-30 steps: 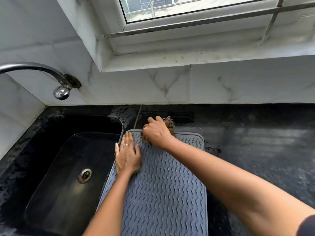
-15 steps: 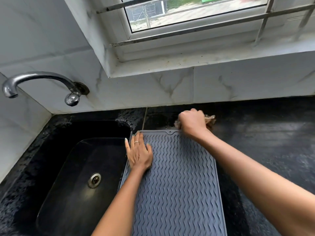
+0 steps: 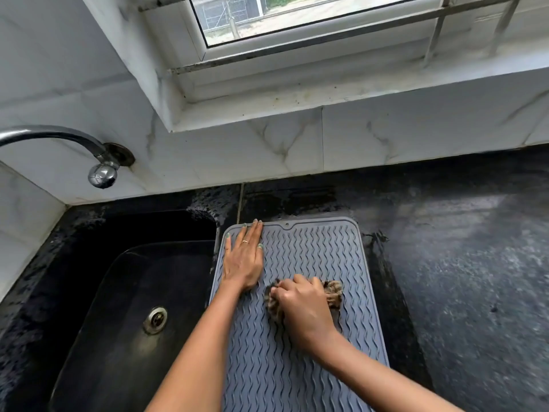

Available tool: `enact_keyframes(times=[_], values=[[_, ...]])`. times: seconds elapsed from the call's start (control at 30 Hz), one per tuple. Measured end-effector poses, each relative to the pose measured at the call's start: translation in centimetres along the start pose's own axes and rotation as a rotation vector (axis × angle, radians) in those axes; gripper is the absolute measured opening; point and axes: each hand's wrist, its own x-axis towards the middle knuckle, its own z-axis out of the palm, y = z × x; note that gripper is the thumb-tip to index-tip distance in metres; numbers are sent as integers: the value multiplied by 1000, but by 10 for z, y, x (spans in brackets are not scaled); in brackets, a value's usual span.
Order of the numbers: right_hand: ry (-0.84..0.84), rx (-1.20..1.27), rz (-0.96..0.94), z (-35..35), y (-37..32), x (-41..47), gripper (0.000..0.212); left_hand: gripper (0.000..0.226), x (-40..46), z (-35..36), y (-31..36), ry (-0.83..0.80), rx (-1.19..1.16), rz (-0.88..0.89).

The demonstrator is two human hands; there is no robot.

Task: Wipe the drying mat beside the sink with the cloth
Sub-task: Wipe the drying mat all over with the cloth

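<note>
— Left hand? Flat on the far left corner of the grey mat, fingers straight, pressing.

— Right hand? Clenched around the brown cloth, mid-mat.

— Mat? On the black counter, just right of the sink.

head view, close, downward — facing the sink

Counter right of mat open; tap overhangs sink left.
</note>
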Motion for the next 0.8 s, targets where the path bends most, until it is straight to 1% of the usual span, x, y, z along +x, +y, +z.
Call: enact_keyframes(times=[0.07, 0.1, 0.13, 0.17, 0.2, 0.23, 0.27, 0.33, 0.4, 0.57, 0.63, 0.67, 0.73, 0.8], values=[[-46, 138, 49, -6, 5, 12, 7, 56, -2, 1, 0, 38, -9, 8], [3, 211, 102, -10, 9, 23, 10, 55, -4, 1, 0, 65, -11, 24], [105, 264, 149, -12, 15, 37, 15, 54, -4, 1, 1, 85, -5, 55], [202, 256, 180, -14, 22, 53, 23, 53, -3, 1, 2, 89, 10, 98], [261, 216, 195, -13, 29, 70, 34, 53, -2, 1, 3, 74, 25, 140], [254, 171, 195, -13, 33, 85, 41, 52, -1, 1, 3, 49, 29, 165], [209, 110, 185, -10, 35, 97, 43, 52, 0, 1, 3, 24, 23, 170], [148, -15, 142, 3, 33, 103, 37, 52, 1, 1, 2, 7, -1, 153], [161, -82, 104, 11, 28, 89, 31, 52, 0, 1, 3, 5, -4, 148], [315, 3, -26, 23, 13, 25, 10, 51, 2, 0, 3, 13, -14, 148], [284, 26, -43, 22, 2, 5, 19, 51, 1, 1, 2, 16, -6, 149], [252, 25, -54, 19, -2, -1, 20, 51, 1, 2, 2, 7, 2, 144], [180, 73, -90, 5, -2, 0, 15, 52, 2, 1, 5, -30, 58, 123], [116, 195, -89, -16, 7, 16, 15, 55, 3, -3, 9, -70, 165, 84]])
